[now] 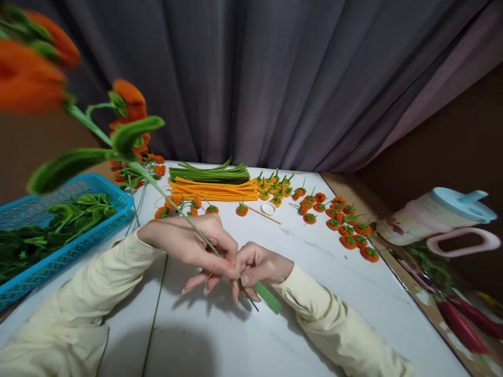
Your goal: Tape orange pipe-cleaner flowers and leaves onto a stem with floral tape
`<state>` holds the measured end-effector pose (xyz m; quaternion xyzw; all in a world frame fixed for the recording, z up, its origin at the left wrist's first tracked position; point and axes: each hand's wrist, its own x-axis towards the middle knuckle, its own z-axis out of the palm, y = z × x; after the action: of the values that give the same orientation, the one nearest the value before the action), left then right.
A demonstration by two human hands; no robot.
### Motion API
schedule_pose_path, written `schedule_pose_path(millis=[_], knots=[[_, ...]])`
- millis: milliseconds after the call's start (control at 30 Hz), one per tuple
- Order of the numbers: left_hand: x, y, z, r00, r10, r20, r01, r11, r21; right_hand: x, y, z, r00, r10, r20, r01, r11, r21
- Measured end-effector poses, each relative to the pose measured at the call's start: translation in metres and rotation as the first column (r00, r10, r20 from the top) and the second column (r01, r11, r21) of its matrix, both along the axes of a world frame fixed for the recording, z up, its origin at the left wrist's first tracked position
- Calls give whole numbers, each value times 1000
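Observation:
My left hand [192, 238] pinches the lower part of a long green stem [167, 199], which slants up to the left. Fuzzy green leaves [137, 133] and blurred orange chenille fruit or flower heads [31, 76] sit on its upper part. Close against it, my right hand [265, 264] is closed on a strip of green floral tape [268, 298], whose free end hangs below the fingers. The stem's dark thin end pokes out beneath both hands. Where tape and stem meet is hidden by the fingertips.
A blue basket [124, 201] of green leaves stands left. Behind lie green chenille stems [212, 173], orange chenille stems [214, 189] and several small orange persimmon-like pieces [348, 242]. A white ring [269, 209] lies mid-table. At right are a lidded tumbler [416, 214] and red-handled tools [461, 324].

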<state>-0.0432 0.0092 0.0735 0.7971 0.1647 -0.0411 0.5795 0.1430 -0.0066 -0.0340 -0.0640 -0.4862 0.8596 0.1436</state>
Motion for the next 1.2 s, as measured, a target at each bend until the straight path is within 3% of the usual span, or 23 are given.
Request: schedule_pose_path(millis=[100,233,333,433,633,700,867,1067,1200], knots=[[0,-1,3,999,-42,-9,42,998,40,0,0,-1,999,40,7,-40,999,5],[-1,2,-1,1000,-22,-13,21,1000,-14,-1,0,1,999,39,26,-38,999,-18],[-1,9,-12,994,111,-10,-111,987,-113,3,0,4,991,-117,59,117,993,6],[3,16,-25,977,202,-63,-211,956,-202,10,1,8,942,-307,135,291,948,129],[12,18,-34,944,319,-84,-330,899,-289,17,-2,21,878,-452,159,391,867,308],[12,15,-29,951,302,-67,-308,904,-296,16,-2,23,897,-419,141,372,888,270],[12,7,-16,987,152,-43,-158,950,-269,11,-4,10,978,-185,97,180,982,59],[9,6,-15,998,65,-9,-65,953,-296,1,-11,-14,997,-69,42,74,988,-132],[5,7,-14,997,70,-18,-72,946,-315,0,-13,-13,996,-69,54,77,986,-146]])
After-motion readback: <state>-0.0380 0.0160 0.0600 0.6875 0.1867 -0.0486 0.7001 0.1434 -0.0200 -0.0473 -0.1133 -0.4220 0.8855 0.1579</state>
